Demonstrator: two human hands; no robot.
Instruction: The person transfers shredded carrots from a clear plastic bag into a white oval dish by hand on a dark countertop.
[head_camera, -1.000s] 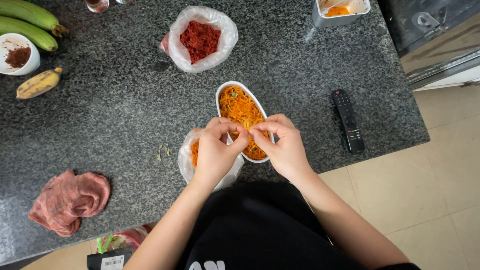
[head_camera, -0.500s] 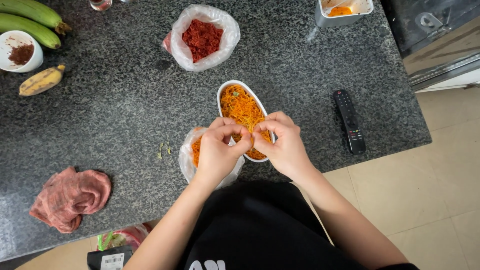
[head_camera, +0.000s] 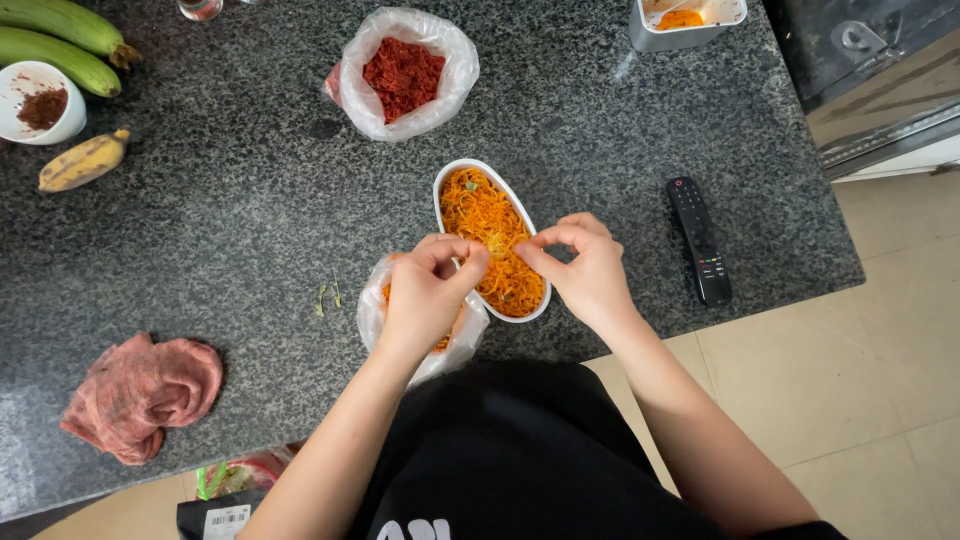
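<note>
Left hand (head_camera: 425, 295) and right hand (head_camera: 585, 270), fingertips pinched on orange shreds, meet over the white oval dish (head_camera: 452, 180) on the counter (head_camera: 200, 250). Best kept low above the dish, beside the open bag (head_camera: 372, 310).

On the worktop (head_camera: 230, 230) I count two hands (head_camera: 425, 295), one oval dish of orange shreds (head_camera: 490, 225), two plastic bags (head_camera: 405, 75), two green bananas (head_camera: 60, 45), one yellow banana (head_camera: 82, 162), one remote (head_camera: 699, 240), one pink cloth (head_camera: 140, 393).
</note>
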